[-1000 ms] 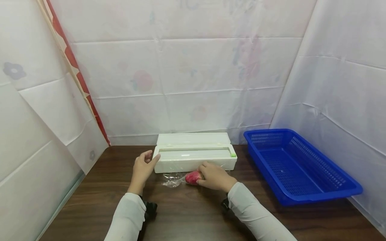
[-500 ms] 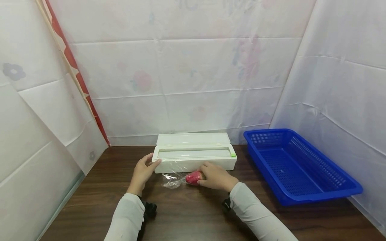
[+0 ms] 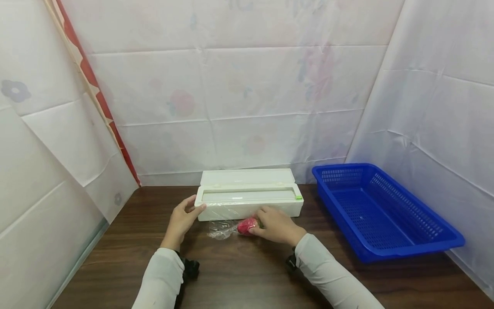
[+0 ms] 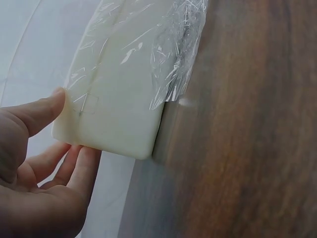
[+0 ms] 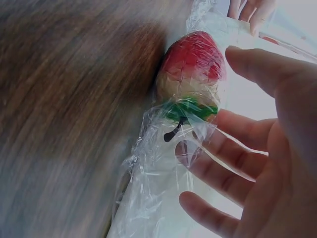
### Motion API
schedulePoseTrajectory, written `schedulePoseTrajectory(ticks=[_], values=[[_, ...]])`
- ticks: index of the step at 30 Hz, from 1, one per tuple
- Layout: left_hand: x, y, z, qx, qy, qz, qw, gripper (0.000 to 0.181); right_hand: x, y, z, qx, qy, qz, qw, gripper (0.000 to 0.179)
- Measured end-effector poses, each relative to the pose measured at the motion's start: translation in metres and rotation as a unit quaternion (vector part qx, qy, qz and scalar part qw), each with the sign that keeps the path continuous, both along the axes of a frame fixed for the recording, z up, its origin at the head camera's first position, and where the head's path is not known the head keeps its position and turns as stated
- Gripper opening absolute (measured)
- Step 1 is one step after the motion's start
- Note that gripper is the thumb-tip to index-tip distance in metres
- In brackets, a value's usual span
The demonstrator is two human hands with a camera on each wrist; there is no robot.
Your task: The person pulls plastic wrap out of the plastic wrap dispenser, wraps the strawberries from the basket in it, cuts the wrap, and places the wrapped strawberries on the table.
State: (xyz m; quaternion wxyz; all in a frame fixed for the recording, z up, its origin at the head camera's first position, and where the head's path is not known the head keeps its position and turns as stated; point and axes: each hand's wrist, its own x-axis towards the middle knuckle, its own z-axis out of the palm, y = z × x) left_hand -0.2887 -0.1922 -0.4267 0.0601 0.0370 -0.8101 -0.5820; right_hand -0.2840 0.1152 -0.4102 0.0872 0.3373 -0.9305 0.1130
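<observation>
A white cling film dispenser (image 3: 251, 208) lies on the table with its lid raised at the back. Clear cling film (image 4: 178, 54) hangs over its front side and trails onto the table. My left hand (image 3: 183, 221) grips the dispenser's left end, thumb on top and fingers at the end face. In front of the dispenser is a toy strawberry (image 5: 193, 69), red to cream with green leaves and a dark stem, wrapped in film. My right hand (image 3: 279, 227) holds it at the leafy end, thumb on the near side, the other fingers beside the film.
A blue plastic basket (image 3: 370, 253) stands to the right on the brown wooden table (image 3: 239, 279). White sheeting (image 3: 247, 86) encloses the back and both sides. A green slider (image 3: 299, 197) sits at the dispenser's right end.
My left hand has come down and right onto the dispenser's left end and now grips it. The right thumb has shifted slightly left over the strawberry, which stays about where it was.
</observation>
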Motion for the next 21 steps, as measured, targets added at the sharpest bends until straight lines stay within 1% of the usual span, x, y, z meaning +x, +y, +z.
schedulePoseTrajectory(ticks=[4,7,9,11,13,15,17,19,21], values=[[-0.001,0.001,-0.001,0.003,-0.002,0.001,1.0,0.069,0.002,0.002,0.003,-0.029,-0.007,0.003,0.9996,0.04],[-0.002,0.001,-0.002,0.005,-0.004,-0.003,1.0,0.069,0.001,0.008,0.01,-0.072,-0.009,0.003,0.9973,0.035],[-0.002,0.001,-0.003,0.005,-0.002,-0.006,1.0,0.07,-0.003,0.015,0.016,-0.107,0.009,-0.003,0.9943,0.029],[-0.002,0.001,-0.003,0.007,-0.002,-0.006,1.0,0.07,-0.008,0.025,0.026,-0.136,0.028,-0.018,0.9901,0.024],[-0.001,0.0,-0.002,0.005,0.0,-0.005,1.0,0.071,-0.015,0.037,0.037,-0.151,0.054,-0.04,0.9862,0.021],[-0.001,-0.001,-0.002,0.003,-0.001,-0.005,1.0,0.071,-0.021,0.05,0.048,-0.153,0.068,-0.063,0.9839,0.02],[0.0,-0.001,-0.002,0.003,-0.002,-0.003,1.0,0.071,-0.027,0.062,0.058,-0.14,0.072,-0.083,0.9841,0.02],[0.0,-0.001,-0.002,0.004,-0.003,-0.004,1.0,0.07,-0.033,0.073,0.066,-0.121,0.065,-0.095,0.9859,0.021],[0.0,-0.002,-0.002,0.006,-0.005,-0.003,1.0,0.07,-0.037,0.082,0.072,-0.1,0.049,-0.105,0.9881,0.023]])
